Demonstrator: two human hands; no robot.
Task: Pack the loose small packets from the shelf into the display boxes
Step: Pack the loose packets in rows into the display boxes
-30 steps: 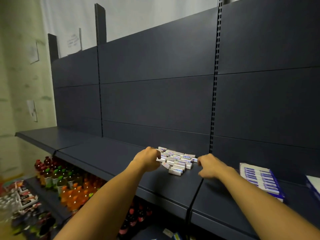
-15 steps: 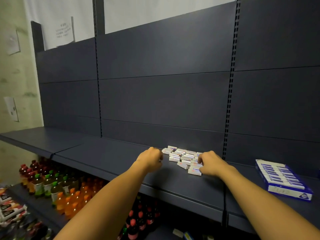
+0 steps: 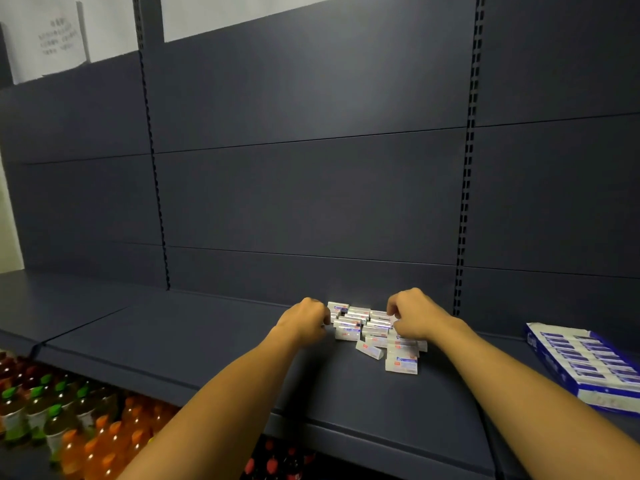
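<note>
I am reaching both arms forward over the shelf (image 3: pixel 194 344), bracketing the pile of loose small packets (image 3: pixel 372 332) that is lying between my hands near the back panel. My left hand (image 3: pixel 304 322) is curling at the pile's left edge; whether it is gripping a packet I cannot tell. My right hand (image 3: pixel 414 315) is sitting over the pile's right side, fingers bent down onto the packets, seemingly pinching some. The packets are lying mostly with their long sides running left to right. The display box (image 3: pixel 585 365) is waiting well off to my right, nearer my right hand.
</note>
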